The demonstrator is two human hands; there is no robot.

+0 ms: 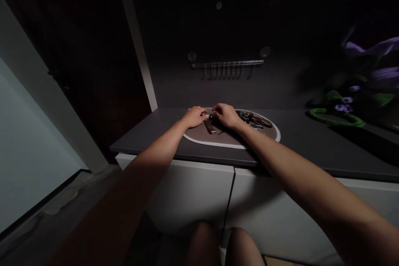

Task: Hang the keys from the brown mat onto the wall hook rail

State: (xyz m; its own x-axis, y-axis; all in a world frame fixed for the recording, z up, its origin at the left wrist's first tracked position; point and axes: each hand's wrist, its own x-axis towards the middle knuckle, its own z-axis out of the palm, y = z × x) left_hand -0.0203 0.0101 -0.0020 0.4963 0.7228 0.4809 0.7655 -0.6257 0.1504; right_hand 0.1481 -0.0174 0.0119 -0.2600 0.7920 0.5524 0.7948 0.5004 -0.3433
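Note:
On an oval mat with a white rim, both hands are close together. My left hand is at the left side, its fingertips closed on the metal end of a brown key fob, which lies on the mat. Just to the right, my right hand is curled with thumb and fingers pinched; whatever they hold is too dark and small to make out. Beside the right wrist, a bunch of keys and dark loops lies on the mat, partly hidden by the forearm.
A clear rail with several hooks is fixed to the dark wall behind. The dark countertop sits over white cabinet doors. Purple flowers and a green ring are at the right. A dark door stands left.

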